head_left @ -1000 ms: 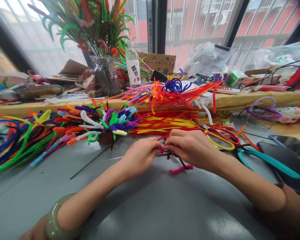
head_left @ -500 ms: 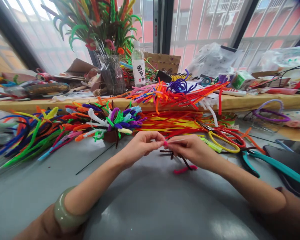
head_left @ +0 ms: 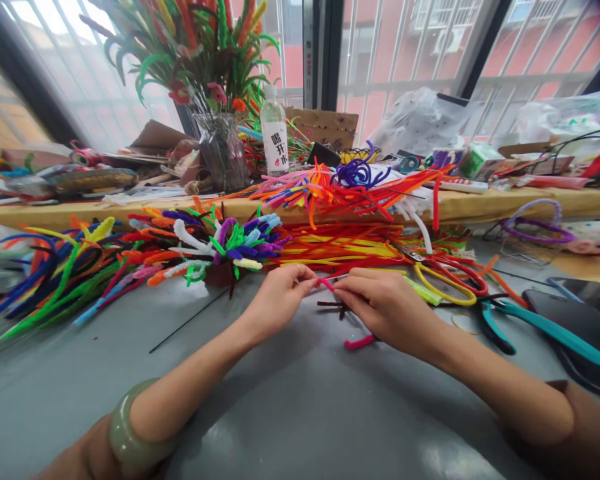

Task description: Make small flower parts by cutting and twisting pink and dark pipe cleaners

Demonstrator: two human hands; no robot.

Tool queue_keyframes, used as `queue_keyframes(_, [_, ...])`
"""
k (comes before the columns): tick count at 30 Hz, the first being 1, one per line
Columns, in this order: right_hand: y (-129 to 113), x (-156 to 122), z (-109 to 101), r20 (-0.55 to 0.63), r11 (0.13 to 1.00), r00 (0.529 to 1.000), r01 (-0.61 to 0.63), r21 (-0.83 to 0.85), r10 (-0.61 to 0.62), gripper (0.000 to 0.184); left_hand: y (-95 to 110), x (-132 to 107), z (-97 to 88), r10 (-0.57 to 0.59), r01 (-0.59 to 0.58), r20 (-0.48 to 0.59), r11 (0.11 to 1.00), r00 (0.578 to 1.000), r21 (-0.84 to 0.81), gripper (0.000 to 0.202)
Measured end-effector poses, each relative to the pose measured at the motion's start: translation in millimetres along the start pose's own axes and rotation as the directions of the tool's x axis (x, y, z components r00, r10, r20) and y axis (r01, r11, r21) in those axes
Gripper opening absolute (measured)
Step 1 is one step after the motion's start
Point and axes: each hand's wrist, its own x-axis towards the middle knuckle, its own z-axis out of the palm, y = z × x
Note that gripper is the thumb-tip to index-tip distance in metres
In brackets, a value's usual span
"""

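Between my two hands runs a short pink pipe cleaner (head_left: 325,284), pinched at both ends above the grey table. My left hand (head_left: 280,293) grips its left end between thumb and forefinger. The fingertips of my right hand (head_left: 380,303) close on the other end. Under the right hand, another bright pink pipe cleaner piece (head_left: 360,342) lies on the table, partly covered by the hand. Dark brown pipe cleaner bits (head_left: 331,305) sit just left of the right fingers.
Bunches of coloured pipe cleaners (head_left: 75,273) lie at the left, with a mixed bundle (head_left: 220,240) behind my left hand. Yellow-handled scissors (head_left: 445,287), teal pliers (head_left: 555,330) and a black phone (head_left: 570,313) are at the right. A bottle (head_left: 275,133) stands on the back ledge.
My hands have drawn slightly apart, so a short length of the pink pipe cleaner now shows between them. My right hand covers more of the pink piece on the table.
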Motion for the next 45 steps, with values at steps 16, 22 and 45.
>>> queue_keyframes(16, [20,8,-11,0.161,0.959,0.986,-0.079,0.272,0.035,0.021,9,-5,-4.6,0.080,-0.069,0.338,0.997,0.938,-0.045,0.013])
queue_keyframes(22, [-3,-1,-6,-0.007,0.998,1.000,-0.020,0.064,0.021,0.024,6,-1,-3.0,-0.051,0.052,0.014,0.991,0.999,-0.122,0.016])
queue_keyframes(45, [-2,-4,-7,0.043,0.970,0.995,-0.096,0.224,0.088,0.024,7,-1,-5.5,-0.088,0.094,0.039,0.979,0.995,-0.183,0.019])
